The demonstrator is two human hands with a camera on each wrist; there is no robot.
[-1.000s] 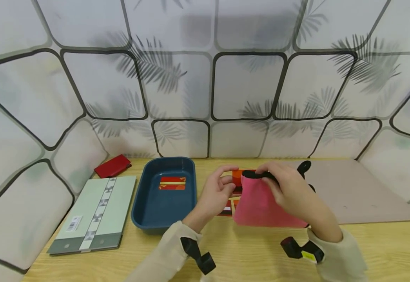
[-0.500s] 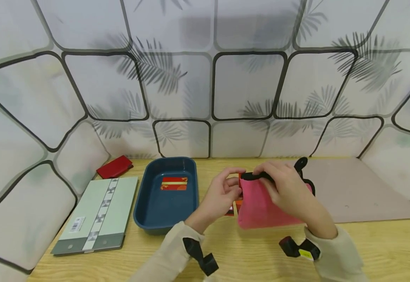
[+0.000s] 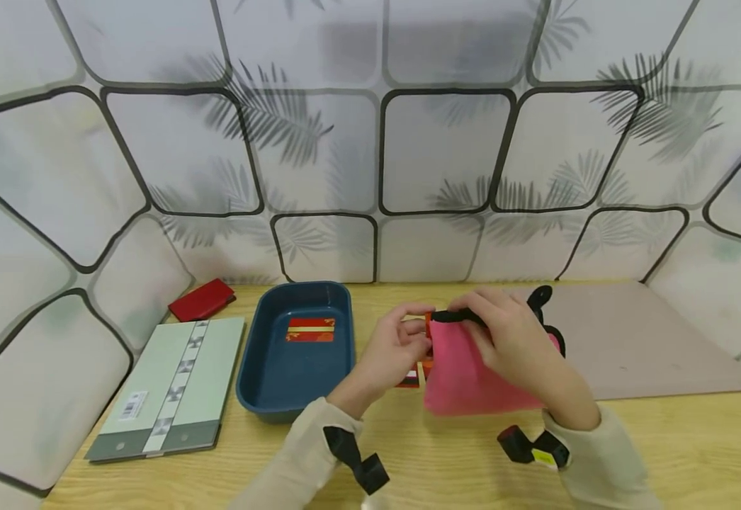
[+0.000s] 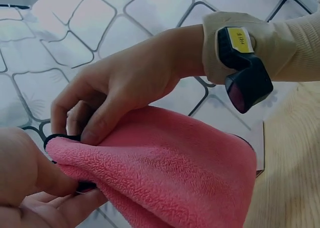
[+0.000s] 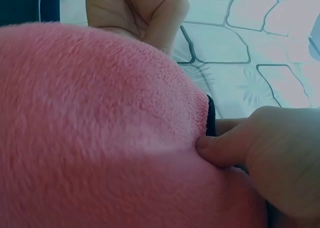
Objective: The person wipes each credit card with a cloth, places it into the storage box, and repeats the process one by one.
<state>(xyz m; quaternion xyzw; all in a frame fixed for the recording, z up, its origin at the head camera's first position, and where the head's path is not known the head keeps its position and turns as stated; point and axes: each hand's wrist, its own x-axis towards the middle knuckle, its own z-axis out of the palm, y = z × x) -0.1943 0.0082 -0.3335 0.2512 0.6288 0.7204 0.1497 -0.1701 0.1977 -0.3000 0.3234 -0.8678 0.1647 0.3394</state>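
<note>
A plush pink pouch (image 3: 472,375) with black trim is held up above the table in the head view. My right hand (image 3: 511,333) pinches its black-edged rim, thumb on the pink side, as the right wrist view also shows. At the pouch's left edge, my left hand (image 3: 392,350) pinches a red-orange card (image 3: 428,326), mostly hidden behind the pouch. The left wrist view shows the left fingers (image 4: 60,208) beside the pouch's opening. Below them, more red cards (image 3: 410,377) lie on the table, partly covered by the pouch.
A blue tray (image 3: 249,382) with a red, gold-striped card (image 3: 310,329) in it stands left of the hands. Farther left are a pale green folder (image 3: 217,368) and a red wallet-like item (image 3: 201,300). A beige mat (image 3: 651,347) lies at the right.
The red-orange card and the pouch's edge have come together; less of the card shows than a second ago. Both hands stay at the pouch, the right one slightly farther left.
</note>
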